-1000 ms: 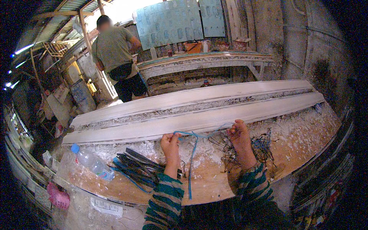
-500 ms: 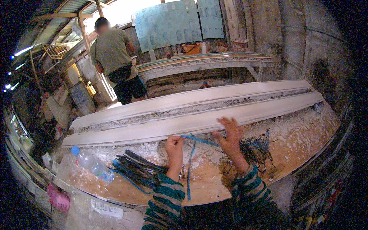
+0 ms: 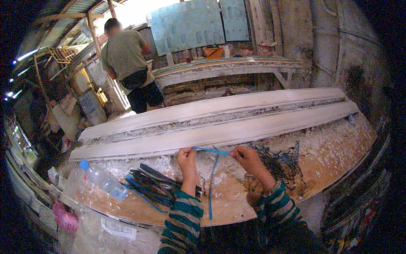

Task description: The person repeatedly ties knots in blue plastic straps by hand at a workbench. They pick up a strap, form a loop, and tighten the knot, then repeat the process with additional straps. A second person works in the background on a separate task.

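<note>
Both hands were observed at work above the worktop (image 3: 232,209), roughly midway between its left and right ends. The left hand (image 3: 186,160) is closed in a fingertip pinch on a blue strip (image 3: 207,149); the right hand (image 3: 245,157) pinches the same strip farther right, the span between them running nearly level. From this span a blue length hangs toward the near edge; whether it is a separate piece cannot be told. Two long pale panels (image 3: 220,137) lie side by side along the far edge. A pile of black and blue strips (image 3: 152,182) lies left of the left wrist, and a clear bottle (image 3: 101,180) with a blue cap lies on its side near the left end. A dark tangle of strands (image 3: 282,166) sits just beside the right hand, toward the right end.
</note>
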`<state>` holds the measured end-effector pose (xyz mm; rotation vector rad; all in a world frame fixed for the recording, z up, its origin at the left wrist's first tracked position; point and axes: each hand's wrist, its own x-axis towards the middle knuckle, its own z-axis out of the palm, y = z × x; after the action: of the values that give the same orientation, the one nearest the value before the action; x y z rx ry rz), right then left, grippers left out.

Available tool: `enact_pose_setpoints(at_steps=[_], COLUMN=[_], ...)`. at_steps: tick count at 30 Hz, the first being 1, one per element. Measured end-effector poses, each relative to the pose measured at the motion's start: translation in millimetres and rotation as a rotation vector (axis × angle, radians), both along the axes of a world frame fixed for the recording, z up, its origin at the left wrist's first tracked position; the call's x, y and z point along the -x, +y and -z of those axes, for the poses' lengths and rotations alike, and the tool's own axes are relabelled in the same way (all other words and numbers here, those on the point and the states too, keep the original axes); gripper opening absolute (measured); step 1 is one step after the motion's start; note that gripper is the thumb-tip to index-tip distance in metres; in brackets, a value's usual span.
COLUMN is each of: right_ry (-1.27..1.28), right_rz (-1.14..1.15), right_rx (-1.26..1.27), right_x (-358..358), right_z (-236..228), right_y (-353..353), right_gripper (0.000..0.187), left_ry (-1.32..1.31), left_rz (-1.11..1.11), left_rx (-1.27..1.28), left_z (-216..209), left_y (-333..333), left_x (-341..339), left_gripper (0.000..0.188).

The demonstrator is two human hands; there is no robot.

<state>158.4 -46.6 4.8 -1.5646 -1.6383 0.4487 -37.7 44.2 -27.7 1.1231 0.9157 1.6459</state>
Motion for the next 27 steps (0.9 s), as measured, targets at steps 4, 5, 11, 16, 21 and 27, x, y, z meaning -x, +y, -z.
enact_pose_setpoints(at_steps=[4, 5, 11, 16, 21, 27], right_ry=[-0.003, 0.001, 0.034, 0.022, 0.055, 0.104], right_rz=[-0.02, -0.036, -0.035, -0.019, -0.082, -0.055], right_rx=[-0.044, -0.084, -0.136, -0.061, -0.302, -0.204], right_x=[-4.2, -4.8, -2.2, -1.6, 0.5, 0.2], right_z=[-0.7, 0.1, -5.3, -14.9, -10.7, -9.9], right_y=[1.1, 1.4, -2.5, -9.5, -5.6, -5.9], right_gripper=[0.021, 0.02, 0.022, 0.024, 0.019, 0.014], left_ry=[-0.008, -0.007, -0.08, -0.048, -0.153, -0.165], left_rz=[-0.017, -0.02, -0.048, -0.063, -0.107, -0.115], left_rx=[0.044, 0.066, 0.065, 0.037, -0.04, -0.029], left_z=[3.7, 4.5, 5.3, 2.8, 4.3, 6.7], left_y=[1.9, 2.4, 6.6, 7.1, 11.0, 15.4], left_x=[3.1, 3.9, 6.5, 8.8, 7.8, 11.1], left_gripper=[0.009, 0.009, 0.009, 0.008, 0.01, 0.012])
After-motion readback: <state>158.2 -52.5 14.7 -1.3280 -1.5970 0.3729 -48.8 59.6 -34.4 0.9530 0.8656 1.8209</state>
